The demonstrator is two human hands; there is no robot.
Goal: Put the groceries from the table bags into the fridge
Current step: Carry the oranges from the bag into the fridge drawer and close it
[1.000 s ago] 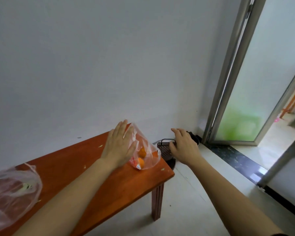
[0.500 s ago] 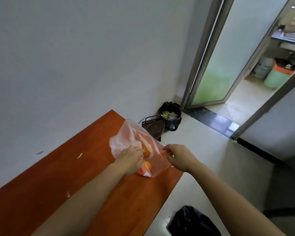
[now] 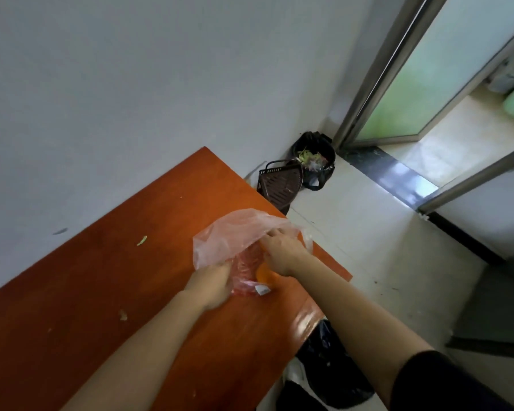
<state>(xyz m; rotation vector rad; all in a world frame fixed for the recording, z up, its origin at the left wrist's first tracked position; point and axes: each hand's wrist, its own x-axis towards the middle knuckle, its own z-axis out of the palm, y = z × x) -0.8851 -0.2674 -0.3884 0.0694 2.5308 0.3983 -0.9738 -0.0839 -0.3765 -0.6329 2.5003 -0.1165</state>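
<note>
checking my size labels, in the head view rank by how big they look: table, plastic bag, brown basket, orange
1. table
2. plastic bag
3. brown basket, farther off
4. orange, partly hidden

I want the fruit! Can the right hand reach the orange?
Probably yes: the right hand is at the open mouth of the plastic bag, and the orange lies right beside it.

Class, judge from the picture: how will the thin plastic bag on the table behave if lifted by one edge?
Likely floppy: the plastic bag is crumpled film. Probably end-heavy, since an orange fruit sits at its near end. That round fruit may roll out if the mouth tips.
</note>
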